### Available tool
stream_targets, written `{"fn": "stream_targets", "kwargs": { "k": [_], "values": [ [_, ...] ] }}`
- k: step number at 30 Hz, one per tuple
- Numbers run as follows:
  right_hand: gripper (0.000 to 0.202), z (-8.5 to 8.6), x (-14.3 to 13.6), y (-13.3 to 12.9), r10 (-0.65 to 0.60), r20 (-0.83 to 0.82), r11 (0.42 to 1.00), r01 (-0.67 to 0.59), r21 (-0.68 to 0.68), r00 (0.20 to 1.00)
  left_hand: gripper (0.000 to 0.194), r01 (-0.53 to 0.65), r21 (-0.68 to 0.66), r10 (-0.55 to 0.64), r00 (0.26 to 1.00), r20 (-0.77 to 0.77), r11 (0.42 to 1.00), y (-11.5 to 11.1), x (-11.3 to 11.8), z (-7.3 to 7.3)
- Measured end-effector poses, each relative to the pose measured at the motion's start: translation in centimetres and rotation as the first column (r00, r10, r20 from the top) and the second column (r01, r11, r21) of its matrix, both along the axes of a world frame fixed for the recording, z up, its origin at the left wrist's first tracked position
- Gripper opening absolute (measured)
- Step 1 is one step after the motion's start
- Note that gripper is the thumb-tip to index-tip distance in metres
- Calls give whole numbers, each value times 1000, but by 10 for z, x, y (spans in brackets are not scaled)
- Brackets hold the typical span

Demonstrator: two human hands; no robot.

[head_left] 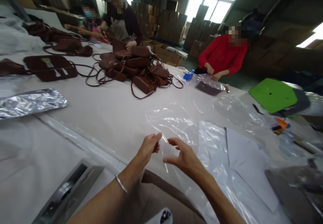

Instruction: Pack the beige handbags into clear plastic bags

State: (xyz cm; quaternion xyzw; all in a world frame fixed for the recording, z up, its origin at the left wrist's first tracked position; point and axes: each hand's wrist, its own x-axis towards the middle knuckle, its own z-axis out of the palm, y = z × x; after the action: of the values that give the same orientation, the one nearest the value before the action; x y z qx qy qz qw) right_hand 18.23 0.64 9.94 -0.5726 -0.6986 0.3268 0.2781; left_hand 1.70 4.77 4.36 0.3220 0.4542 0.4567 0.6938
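Observation:
My left hand [150, 144] pinches the edge of a clear plastic bag [176, 121] that spreads over the white table [101, 116]. A bracelet circles my left wrist. Close by on the right, my right hand [179, 152] has its thumb and fingers apart beside the plastic edge, with nothing between them. Below both hands lies a brown bag [151, 197], partly hidden by my left forearm. More clear plastic sleeves [213, 143] lie to the right of my right hand.
Brown handbags [136, 65] are heaped at the back. Silver wrapping [32, 102] lies left, a metal tool [68, 190] front left. A blue tape dispenser [188, 75], a green sheet [274, 95] and an orange tool [282, 123] sit right. People work across the table.

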Motion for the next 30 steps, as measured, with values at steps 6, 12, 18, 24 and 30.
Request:
{"fn": "stream_targets", "kwargs": {
  "k": [6,12,18,24,30],
  "values": [
    [28,-27,-1,-4,-132,143,991,129,27,981,66,-147,-19,148,977,156,989,10,6,3],
    [18,-14,5,1,-87,52,995,84,60,995,65,149,-85,-100,900,425,985,-1,-5,7],
    [31,-12,9,3,-51,326,999,45,23,944,54,34,-25,-33,999,28,999,-7,-2,4],
    [30,-6,10,6,-165,72,983,170,-73,984,46,-44,64,50,994,-98,997,-4,-1,1],
    [27,-2,-8,8,-209,-107,968,190,-162,972,41,92,250,-73,994,-87,964,-4,6,-1]
  ]
}}
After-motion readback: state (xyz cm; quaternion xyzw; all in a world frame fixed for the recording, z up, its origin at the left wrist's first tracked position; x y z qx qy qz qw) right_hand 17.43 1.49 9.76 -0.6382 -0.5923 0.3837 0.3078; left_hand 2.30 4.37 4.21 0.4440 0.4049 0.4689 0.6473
